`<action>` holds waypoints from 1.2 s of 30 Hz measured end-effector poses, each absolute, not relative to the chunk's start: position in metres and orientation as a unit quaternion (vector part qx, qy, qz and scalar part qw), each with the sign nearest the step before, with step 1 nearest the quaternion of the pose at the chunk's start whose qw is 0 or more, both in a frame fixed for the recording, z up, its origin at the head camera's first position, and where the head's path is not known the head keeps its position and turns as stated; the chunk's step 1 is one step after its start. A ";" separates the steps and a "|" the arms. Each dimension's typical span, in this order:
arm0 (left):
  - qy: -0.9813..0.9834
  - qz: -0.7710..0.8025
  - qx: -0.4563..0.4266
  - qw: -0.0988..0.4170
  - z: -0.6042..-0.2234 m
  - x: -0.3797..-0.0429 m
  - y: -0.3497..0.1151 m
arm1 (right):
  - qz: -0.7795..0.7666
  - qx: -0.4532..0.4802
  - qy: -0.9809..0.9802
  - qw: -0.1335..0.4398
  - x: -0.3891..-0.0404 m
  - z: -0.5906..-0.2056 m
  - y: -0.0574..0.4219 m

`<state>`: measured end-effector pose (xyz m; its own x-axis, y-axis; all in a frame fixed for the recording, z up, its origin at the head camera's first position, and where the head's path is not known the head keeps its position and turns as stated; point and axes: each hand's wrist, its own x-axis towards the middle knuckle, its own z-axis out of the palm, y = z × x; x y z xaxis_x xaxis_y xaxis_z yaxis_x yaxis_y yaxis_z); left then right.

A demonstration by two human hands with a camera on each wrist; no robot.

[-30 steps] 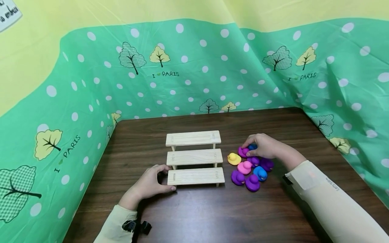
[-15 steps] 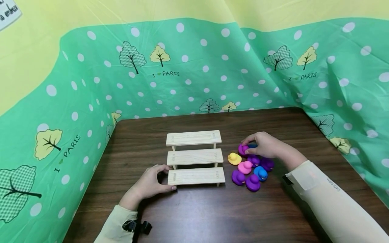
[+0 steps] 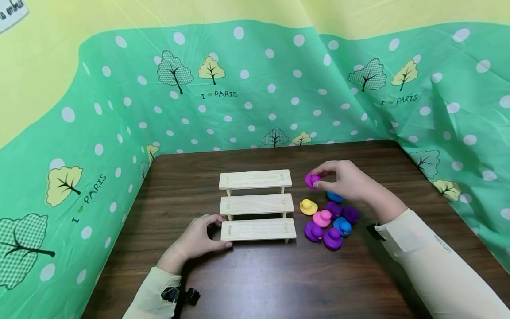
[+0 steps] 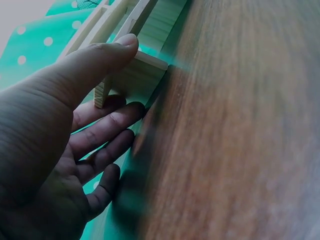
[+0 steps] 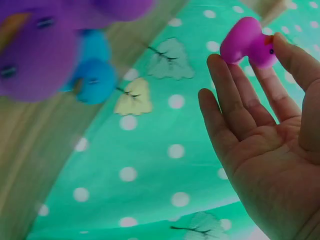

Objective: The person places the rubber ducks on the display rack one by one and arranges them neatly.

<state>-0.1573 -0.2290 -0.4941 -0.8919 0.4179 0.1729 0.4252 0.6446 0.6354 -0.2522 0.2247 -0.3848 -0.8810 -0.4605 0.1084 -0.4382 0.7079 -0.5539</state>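
Note:
My right hand [image 3: 348, 180] pinches a magenta rubber duck [image 3: 311, 180] between thumb and fingers, lifted above the table right of the top step. In the right wrist view, that duck [image 5: 245, 42] sits at the fingertips, with the lower fingers extended. A three-step wooden stand [image 3: 258, 229] is in the middle of the table. My left hand [image 3: 195, 239] grips the left end of its lowest step, thumb at the front and fingers behind. The left wrist view shows the thumb along the wood and the fingers beneath, partly hidden by the stand [image 4: 142, 75].
Right of the stand lie a yellow duck [image 3: 308, 207], a pink duck [image 3: 322, 218], a blue duck [image 3: 342, 226] and several purple ducks [image 3: 332, 239]. A second blue duck [image 3: 334, 196] is partly below the right hand. Dotted green cloth [image 3: 247, 106] surrounds the dark wooden table [image 3: 255, 283].
My right hand has lifted the magenta duck out of the group and carried it away from me and slightly left, uncovering the blue duck. The left hand stays on the stand.

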 end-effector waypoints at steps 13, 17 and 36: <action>-0.908 -0.350 -0.229 0.010 -0.495 -0.157 -0.231 | -0.322 -0.310 0.894 -0.040 -0.243 -0.356 0.181; -0.906 -0.352 -0.233 0.016 -0.495 -0.157 -0.231 | -0.332 -0.316 0.888 -0.044 -0.244 -0.356 0.168; -0.905 -0.354 -0.237 0.014 -0.495 -0.161 -0.232 | -0.399 -0.315 0.861 0.000 -0.249 -0.363 0.108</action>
<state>-0.1606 -0.2320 -0.4954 -0.8875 0.4183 0.1933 0.4384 0.6373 0.6338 -0.2492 0.1076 -0.3627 -0.8010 -0.5430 0.2520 -0.5434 0.4830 -0.6866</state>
